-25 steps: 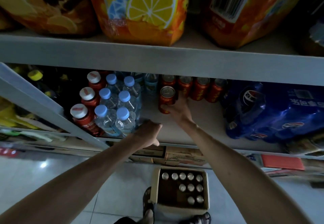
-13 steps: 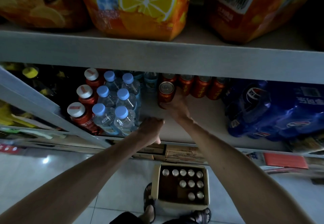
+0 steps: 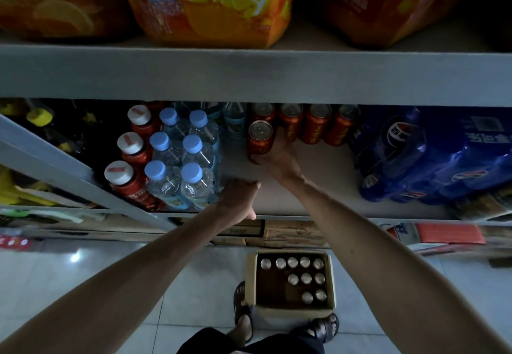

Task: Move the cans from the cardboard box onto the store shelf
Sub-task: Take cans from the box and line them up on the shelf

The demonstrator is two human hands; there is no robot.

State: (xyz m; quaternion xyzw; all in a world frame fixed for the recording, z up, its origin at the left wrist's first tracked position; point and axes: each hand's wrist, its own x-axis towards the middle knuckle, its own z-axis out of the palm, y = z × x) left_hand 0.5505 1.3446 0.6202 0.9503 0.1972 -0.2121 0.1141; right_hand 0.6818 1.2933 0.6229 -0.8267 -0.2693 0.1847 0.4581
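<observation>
Head view: red can [image 3: 260, 139] is gripped by right hand [image 3: 278, 161], upright on shelf [image 3: 318, 176], before row of cans [image 3: 315, 123]. Left hand [image 3: 239, 195] is curled at shelf front, nothing held. Ten boxed cans [image 3: 306, 279] are noted in cardboard box [image 3: 293, 312].

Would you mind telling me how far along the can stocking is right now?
Done: four cans stand in a row at the back of the shelf. In hand: the right hand holds a fifth can on the shelf before that row's left end; the left hand rests at the shelf edge, holding nothing. Left: ten cans sit in the cardboard box on the floor.
</observation>
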